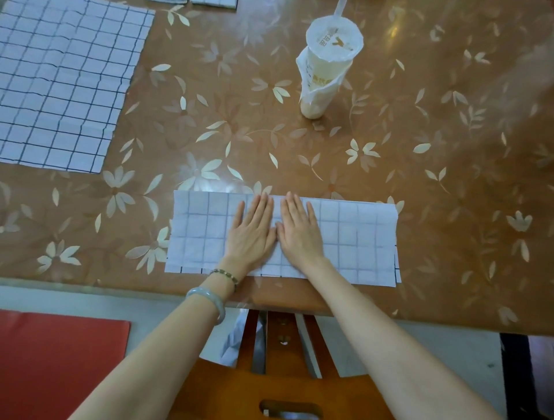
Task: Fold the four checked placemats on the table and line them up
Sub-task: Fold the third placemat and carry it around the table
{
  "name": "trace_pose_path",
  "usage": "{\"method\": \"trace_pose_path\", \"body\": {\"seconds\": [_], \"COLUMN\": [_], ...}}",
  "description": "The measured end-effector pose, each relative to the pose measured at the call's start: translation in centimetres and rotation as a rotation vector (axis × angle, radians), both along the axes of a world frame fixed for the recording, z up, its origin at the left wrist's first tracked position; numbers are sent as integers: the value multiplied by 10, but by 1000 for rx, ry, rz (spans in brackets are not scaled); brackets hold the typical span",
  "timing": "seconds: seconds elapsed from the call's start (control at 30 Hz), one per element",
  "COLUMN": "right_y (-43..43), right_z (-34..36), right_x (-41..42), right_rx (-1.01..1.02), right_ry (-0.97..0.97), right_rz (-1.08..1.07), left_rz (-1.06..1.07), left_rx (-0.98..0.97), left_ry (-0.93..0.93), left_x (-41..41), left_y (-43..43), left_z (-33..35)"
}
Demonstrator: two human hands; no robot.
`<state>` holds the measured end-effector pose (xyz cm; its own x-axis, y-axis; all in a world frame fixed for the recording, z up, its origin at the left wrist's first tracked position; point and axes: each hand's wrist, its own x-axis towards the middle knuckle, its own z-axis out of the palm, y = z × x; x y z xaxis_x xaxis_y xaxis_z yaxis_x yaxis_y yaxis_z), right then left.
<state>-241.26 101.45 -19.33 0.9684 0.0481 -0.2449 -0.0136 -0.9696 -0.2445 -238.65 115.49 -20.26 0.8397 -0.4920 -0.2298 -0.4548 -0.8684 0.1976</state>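
Observation:
A white checked placemat [353, 236], folded into a long strip, lies near the table's front edge. My left hand [251, 230] and my right hand [299, 230] rest flat on its middle, side by side, palms down, fingers apart and pointing away from me. Neither hand grips the cloth. A second checked placemat [60, 87] lies unfolded and flat at the far left. Edges of two folded checked pieces [209, 2] peek in at the top border.
A plastic drink cup [325, 66] with a straw, wrapped in a thin bag, stands behind the strip at centre right. The brown flowered tablecloth [434, 150] covers the table. A wooden chair [281, 374] stands below the front edge, a red mat [57, 359] lies on the floor at left.

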Motion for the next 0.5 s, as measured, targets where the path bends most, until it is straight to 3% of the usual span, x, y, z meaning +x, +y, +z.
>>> {"method": "trace_pose_path", "body": {"seconds": [0.13, 0.37, 0.5], "right_y": [-20, -135, -163], "right_z": [-1, -1, 2], "right_x": [-4, -42, -48], "right_rx": [-13, -134, -155], "right_ry": [13, 27, 32], "right_rz": [-40, -275, -335], "left_rz": [105, 381, 405], "left_rx": [1, 51, 47], "left_ry": [-13, -9, -7], "left_x": [3, 20, 29], "left_y": [11, 84, 108], "left_z": [0, 3, 6]}}
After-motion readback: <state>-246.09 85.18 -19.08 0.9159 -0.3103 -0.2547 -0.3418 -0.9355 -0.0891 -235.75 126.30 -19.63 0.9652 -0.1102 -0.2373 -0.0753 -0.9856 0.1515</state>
